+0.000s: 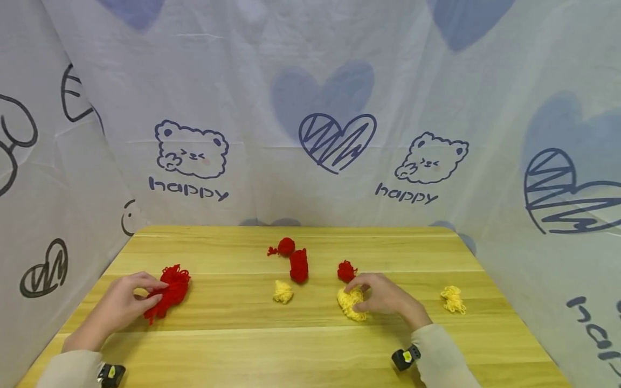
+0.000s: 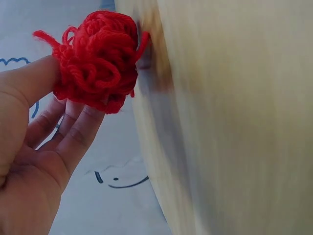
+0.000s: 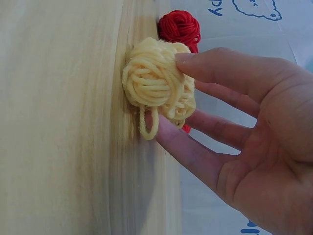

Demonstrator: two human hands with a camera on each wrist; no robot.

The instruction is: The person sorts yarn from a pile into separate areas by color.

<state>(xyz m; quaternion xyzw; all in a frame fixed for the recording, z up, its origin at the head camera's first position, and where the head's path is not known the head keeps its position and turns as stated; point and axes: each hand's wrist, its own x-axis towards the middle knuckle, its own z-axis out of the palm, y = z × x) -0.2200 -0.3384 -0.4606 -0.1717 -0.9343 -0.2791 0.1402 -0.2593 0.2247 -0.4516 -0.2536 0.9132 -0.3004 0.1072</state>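
At the left of the table, my left hand (image 1: pixel 125 302) grips a large, loose-looped bundle of red yarn (image 1: pixel 176 288). The left wrist view shows the thumb on one side of this red yarn (image 2: pixel 100 63) and fingers under the other. Right of the middle, my right hand (image 1: pixel 385 295) pinches a yellow yarn ball (image 1: pixel 349 306) between thumb and fingers. In the right wrist view a loop hangs from that yellow ball (image 3: pixel 151 76). Just behind it lies a small red yarn ball (image 1: pixel 346 270).
Toward the back middle lie a round red yarn ball (image 1: pixel 286 247) with a loose tail and an oblong red skein (image 1: pixel 298 265). A small yellow bundle (image 1: pixel 283 291) sits in front of them, another yellow bundle (image 1: pixel 453 299) at far right. Printed white cloth (image 1: pixel 262 108) encloses the wooden table (image 1: pixel 271 353).
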